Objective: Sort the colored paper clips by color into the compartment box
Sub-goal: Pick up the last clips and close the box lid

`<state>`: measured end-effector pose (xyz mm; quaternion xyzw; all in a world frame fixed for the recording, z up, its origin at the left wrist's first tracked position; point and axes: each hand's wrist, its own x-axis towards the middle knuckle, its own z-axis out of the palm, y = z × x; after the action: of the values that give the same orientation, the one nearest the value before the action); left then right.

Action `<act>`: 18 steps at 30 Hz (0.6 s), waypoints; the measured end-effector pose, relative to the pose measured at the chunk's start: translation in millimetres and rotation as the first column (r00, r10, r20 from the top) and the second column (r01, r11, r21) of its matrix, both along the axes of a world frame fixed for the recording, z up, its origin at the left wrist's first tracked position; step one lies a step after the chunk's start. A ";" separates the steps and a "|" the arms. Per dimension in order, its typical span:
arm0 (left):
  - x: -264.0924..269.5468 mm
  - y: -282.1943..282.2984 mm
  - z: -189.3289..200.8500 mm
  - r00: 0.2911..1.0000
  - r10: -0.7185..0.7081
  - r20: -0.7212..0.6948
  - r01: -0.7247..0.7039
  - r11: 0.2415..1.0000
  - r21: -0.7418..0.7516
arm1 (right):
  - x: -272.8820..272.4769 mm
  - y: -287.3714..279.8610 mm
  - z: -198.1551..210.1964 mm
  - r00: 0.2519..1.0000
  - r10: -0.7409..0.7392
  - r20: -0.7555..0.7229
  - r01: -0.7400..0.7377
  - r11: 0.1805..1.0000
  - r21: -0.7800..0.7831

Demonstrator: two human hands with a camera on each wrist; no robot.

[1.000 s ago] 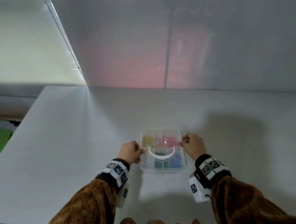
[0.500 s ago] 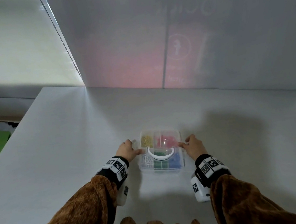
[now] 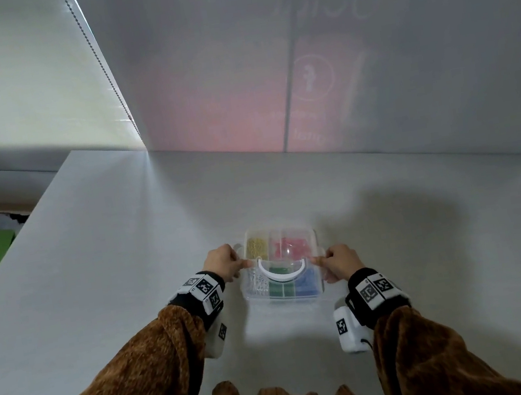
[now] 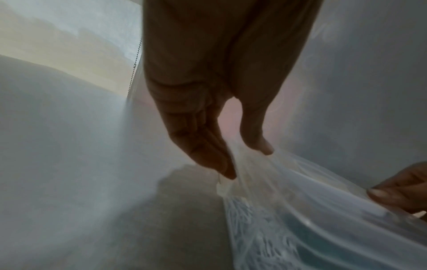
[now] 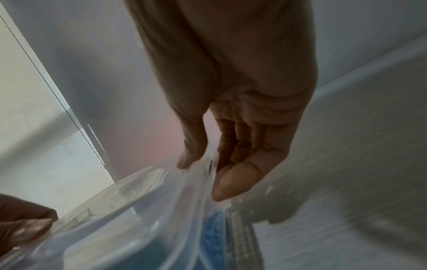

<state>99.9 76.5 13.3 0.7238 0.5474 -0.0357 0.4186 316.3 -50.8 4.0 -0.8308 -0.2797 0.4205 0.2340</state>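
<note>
Two hands on the compartment box (image 3: 279, 267) — left hand (image 3: 223, 262) pinches its left edge, right hand (image 3: 341, 261) its right edge, each grip clamped thumb-over-fingers on the clear lid rim. Box sits on the grey worktop (image 3: 111, 270), lid on, white handle (image 3: 282, 270) flat on top. Paper clips visible through lid, sorted: yellow (image 3: 256, 245) and pink (image 3: 293, 245) far row — white, green, blue (image 3: 307, 283) near row.
</note>
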 end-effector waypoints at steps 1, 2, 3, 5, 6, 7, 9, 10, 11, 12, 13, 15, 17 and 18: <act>2.4 0.5 3.1 0.999 -0.030 -0.029 0.030 0.999 0.021 | -0.5 1.3 1.9 1.000 0.013 -0.005 -0.013 1.000 -0.017; 5.2 0.9 5.6 0.998 -0.049 -0.050 0.051 0.998 0.037 | -0.6 2.8 3.9 0.999 0.041 0.001 -0.041 0.998 -0.042; 7.4 1.0 7.2 0.996 -0.063 -0.065 0.066 0.997 0.041 | -0.5 4.0 5.3 0.996 0.085 0.023 -0.083 0.994 -0.074; 9.6 1.9 8.6 0.992 -0.078 -0.095 0.082 0.996 0.034 | -0.3 6.5 8.0 0.980 0.181 0.085 -0.167 0.975 -0.145; 9.8 2.5 9.4 0.991 -0.085 -0.108 0.089 0.996 0.033 | -0.3 8.0 9.2 0.970 0.218 0.111 -0.197 0.965 -0.175; 9.8 3.0 9.8 0.989 -0.091 -0.116 0.096 0.995 0.034 | -0.2 9.4 9.6 0.958 0.251 0.136 -0.222 0.955 -0.197; 9.7 2.7 9.6 0.987 -0.088 -0.135 0.095 0.994 0.047 | -1.4 12.0 10.4 0.934 0.301 0.194 -0.254 0.938 -0.234; 9.9 1.9 8.5 0.986 -0.084 -0.147 0.094 0.994 0.063 | -3.4 13.0 11.2 0.922 0.315 0.226 -0.258 0.933 -0.250; 10.2 1.0 6.9 0.985 -0.077 -0.156 0.090 0.993 0.078 | -5.2 13.9 11.5 0.909 0.325 0.260 -0.258 0.930 -0.261; 10.8 -0.2 5.7 0.985 -0.065 -0.160 0.081 0.992 0.094 | -7.9 14.9 12.9 0.895 0.339 0.289 -0.260 0.924 -0.279; 11.4 -0.8 3.7 0.986 -0.051 -0.161 0.068 0.992 0.107 | -10.6 16.0 13.6 0.876 0.364 0.317 -0.271 0.914 -0.301; 11.7 -1.0 0.0 0.986 -0.020 -0.165 0.040 0.993 0.114 | -14.6 17.5 15.0 0.840 0.410 0.355 -0.286 0.891 -0.353; 10.4 -1.2 -3.2 0.992 0.042 -0.116 -0.035 0.998 0.059 | -14.4 16.3 13.6 0.854 0.408 0.323 -0.287 0.887 -0.362; 8.0 -0.9 -5.0 0.994 0.090 -0.068 -0.090 0.996 0.010 | -13.2 15.3 11.8 0.872 0.392 0.293 -0.283 0.892 -0.352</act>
<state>107.9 75.6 8.2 0.6982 0.5937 -0.0397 0.3980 303.1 -35.5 15.8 -0.8558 -0.3932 0.3351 -0.0265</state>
